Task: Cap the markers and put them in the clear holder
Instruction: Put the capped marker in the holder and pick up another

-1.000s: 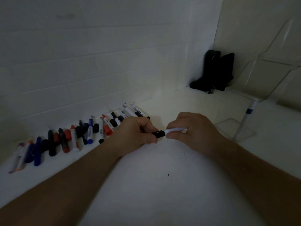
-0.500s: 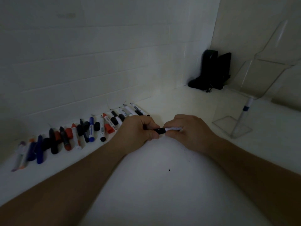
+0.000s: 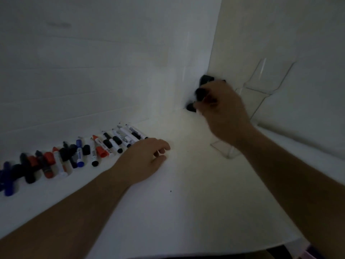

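Note:
My right hand [image 3: 224, 111] is raised in front of the clear holder [image 3: 265, 86] and grips a marker; its black cap [image 3: 200, 93] sticks out past my fingers, and the hand is blurred. My left hand [image 3: 147, 159] rests on the white table with loosely curled fingers and nothing in it. It lies beside the right end of a row of markers and loose caps [image 3: 80, 154], black, red and blue, which runs along the wall. Some of the markers lie uncapped. My right arm hides the holder's lower pocket.
A black object [image 3: 205, 79] stands in the corner behind my right hand. White tiled walls close off the back and the right side. The holder's clear base [image 3: 224, 149] sits on the table near the right wall. The table's front edge [image 3: 224, 253] runs at the bottom right.
My hands have parted. The right hand has carried the black-capped marker up and to the right, to the holder. The left hand has let go and dropped to the table by the marker row.

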